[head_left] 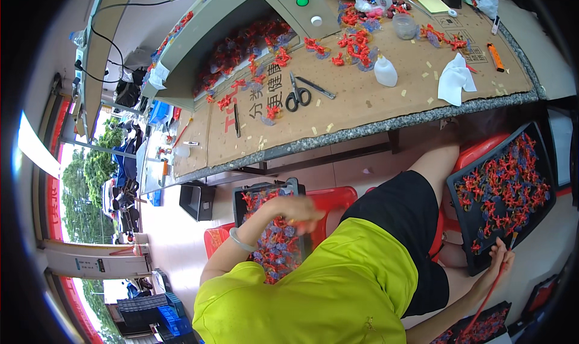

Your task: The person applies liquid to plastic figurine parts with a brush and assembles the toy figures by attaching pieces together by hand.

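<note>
My right hand (500, 261) is closed round a thin red-handled paintbrush (486, 302). Its tip points at the lower edge of a black tray (443, 184) full of small red, purple and yellowish plastic figurines (503, 184). On the left, my left hand (297, 212), with a pale bangle on the wrist, is over a second dark crate (239, 204) of similar figurines (277, 241). Motion smears its curled fingers, so whether they hold anything cannot be made out.
Ahead stands a cardboard-covered workbench (362, 108) with scissors (297, 93), a white squeeze bottle (385, 71), white tissue (456, 80), an orange cutter (496, 57) and loose figurines. A grey machine (241, 6) has figurines in its opening. Red stools (341, 198) support the crates.
</note>
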Available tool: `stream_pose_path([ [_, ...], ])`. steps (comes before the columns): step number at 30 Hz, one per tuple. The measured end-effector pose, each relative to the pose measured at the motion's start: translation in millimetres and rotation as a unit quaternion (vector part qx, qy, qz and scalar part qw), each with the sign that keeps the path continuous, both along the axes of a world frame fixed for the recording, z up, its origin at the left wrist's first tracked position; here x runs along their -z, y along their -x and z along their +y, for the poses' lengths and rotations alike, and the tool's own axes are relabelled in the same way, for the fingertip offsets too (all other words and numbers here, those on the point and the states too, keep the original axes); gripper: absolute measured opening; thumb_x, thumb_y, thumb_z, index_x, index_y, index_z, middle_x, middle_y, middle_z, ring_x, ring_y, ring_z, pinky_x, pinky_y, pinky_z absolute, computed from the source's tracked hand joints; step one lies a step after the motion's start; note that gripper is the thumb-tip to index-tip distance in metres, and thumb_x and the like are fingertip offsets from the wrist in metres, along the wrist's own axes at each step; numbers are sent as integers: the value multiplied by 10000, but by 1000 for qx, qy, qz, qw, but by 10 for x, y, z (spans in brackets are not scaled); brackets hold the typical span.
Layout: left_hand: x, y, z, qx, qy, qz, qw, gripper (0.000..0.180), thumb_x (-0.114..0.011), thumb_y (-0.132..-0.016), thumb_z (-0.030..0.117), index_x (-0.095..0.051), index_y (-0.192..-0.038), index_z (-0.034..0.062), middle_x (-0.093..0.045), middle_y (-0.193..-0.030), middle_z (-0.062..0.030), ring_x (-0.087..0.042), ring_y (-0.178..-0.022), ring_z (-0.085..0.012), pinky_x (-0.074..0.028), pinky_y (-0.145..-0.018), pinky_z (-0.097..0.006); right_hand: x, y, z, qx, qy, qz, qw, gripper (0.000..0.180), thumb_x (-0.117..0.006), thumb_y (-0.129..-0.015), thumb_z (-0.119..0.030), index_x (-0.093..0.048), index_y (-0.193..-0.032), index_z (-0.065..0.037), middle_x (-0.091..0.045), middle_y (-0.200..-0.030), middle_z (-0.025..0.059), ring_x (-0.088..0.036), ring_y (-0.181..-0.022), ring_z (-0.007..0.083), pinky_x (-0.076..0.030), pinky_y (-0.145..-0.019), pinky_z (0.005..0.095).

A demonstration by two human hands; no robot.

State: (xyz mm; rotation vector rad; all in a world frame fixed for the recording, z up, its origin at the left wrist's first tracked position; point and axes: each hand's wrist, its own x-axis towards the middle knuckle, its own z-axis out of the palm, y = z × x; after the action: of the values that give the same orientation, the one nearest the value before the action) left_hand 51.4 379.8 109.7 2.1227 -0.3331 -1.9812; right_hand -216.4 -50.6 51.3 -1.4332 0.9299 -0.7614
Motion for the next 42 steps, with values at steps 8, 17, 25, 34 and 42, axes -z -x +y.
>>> stream_pose_path([
  [8, 1123, 214, 2028, 274, -221, 22, 936, 438, -475, -866, 279, -520, -1244, 62, -618, -1160, -127, -661, -908, -270, -514, -794, -425, 1509, -34, -409, 1, -157, -76, 985, 365, -563, -896, -98, -476, -1236, 0, -396, -977, 30, -446, -971, 153, -476, -857, 390],
  [17, 245, 108, -453, 241, 8, -353, 904, 317, -450, -905, 267, -606, -987, 3, -598, -804, -291, -591, -817, -453, -466, -744, -488, 1388, -501, -635, -21, 345, 185, 920, 415, -778, -668, -98, -413, -857, -38, -500, -809, 153, -512, -790, 365, -419, -705, 421],
  [25, 235, 598, -2505, 138, 426, -307, 839, 203, -519, -904, 82, -606, -1069, 2, -645, -979, -198, -623, -903, -356, -489, -768, -362, 1580, -813, -959, 52, 302, 170, 937, 472, -803, -689, -158, -385, -867, -33, -505, -759, 151, -511, -695, 358, -428, -638, 409],
  [34, 844, 942, -3135, -193, 475, 77, 855, 449, -440, -987, 203, -339, -1368, -13, -512, -1282, -174, -559, -1102, -227, -482, -903, -325, 940, -541, -515, 199, 205, -56, 957, 452, -800, -680, -17, -362, -785, -48, -640, -913, 148, -572, -760, 139, -473, -684, 274],
  [42, 758, 1272, -3472, -301, 467, 255, 791, 556, -486, -969, 272, -272, -1409, 7, -398, -1393, -186, -467, -1231, -250, -383, -1031, -383, 307, -393, 165, 197, 92, -221, 951, 492, -741, -697, 108, -316, -871, -68, -539, -1118, 171, -570, -1016, 207, -497, -877, 322],
])
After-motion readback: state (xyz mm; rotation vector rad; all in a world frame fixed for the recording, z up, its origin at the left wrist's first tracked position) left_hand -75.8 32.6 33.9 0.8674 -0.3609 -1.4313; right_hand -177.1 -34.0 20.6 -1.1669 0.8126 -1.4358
